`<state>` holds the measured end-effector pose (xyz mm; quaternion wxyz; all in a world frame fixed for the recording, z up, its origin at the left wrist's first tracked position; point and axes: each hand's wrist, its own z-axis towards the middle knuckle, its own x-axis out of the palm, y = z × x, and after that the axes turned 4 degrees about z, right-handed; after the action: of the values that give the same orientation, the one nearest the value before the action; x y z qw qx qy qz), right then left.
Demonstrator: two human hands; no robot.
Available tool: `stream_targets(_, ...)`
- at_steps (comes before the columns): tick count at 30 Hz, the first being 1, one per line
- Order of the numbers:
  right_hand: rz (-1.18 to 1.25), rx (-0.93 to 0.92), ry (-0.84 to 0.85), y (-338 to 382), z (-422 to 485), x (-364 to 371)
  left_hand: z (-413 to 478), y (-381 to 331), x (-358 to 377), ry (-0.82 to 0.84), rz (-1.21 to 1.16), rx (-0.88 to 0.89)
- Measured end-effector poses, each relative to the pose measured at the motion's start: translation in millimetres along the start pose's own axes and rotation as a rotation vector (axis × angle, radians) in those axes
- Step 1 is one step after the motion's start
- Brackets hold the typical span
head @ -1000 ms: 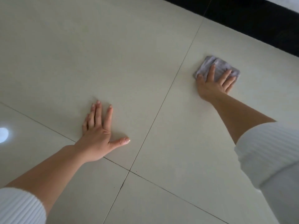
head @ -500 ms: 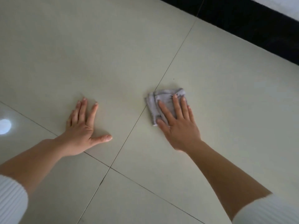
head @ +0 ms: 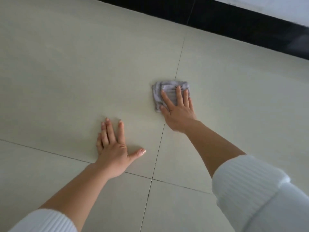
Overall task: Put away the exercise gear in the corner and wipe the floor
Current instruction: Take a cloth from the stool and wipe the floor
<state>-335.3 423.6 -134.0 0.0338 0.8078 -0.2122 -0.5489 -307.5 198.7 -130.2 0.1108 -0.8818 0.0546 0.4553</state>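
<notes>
Both palms lie flat: my right hand (head: 178, 109) presses the folded grey cloth (head: 168, 92) to scrub the pale tiled floor (head: 83, 64), my spread left hand (head: 113, 151) braces me.

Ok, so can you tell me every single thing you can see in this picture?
cloth: one, grey, folded, lying on the floor over a grout line
floor tiles: four, cream, filling most of the view
grout lines: two, dark, crossing between the arms
skirting: one strip, black, along the floor's far edge, top right
wall: one sliver, white, above the skirting
sleeves: two, white, ribbed, at the bottom corners
left hand: one, flat on the floor, fingers spread, holding nothing
right hand: one, straight fingers pressing on the cloth
</notes>
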Motion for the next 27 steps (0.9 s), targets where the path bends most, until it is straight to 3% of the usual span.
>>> stream_targets(4, -0.020, 0.030, 0.045, 20.7, -60.2, 24.2, -0.5, 3.4, -2.0, -0.021, 0.001, 0.045)
stream_targets(20, 0.219, 0.489, 0.057, 141.5, -260.5, 125.7, -3.4, 61.6, -21.8, 0.103, 0.023, 0.403)
stream_targets(27, 0.146, 0.428, 0.065, 155.7, -258.7, 125.9, -11.0, 70.2, -19.7, 0.055, 0.029, 0.473)
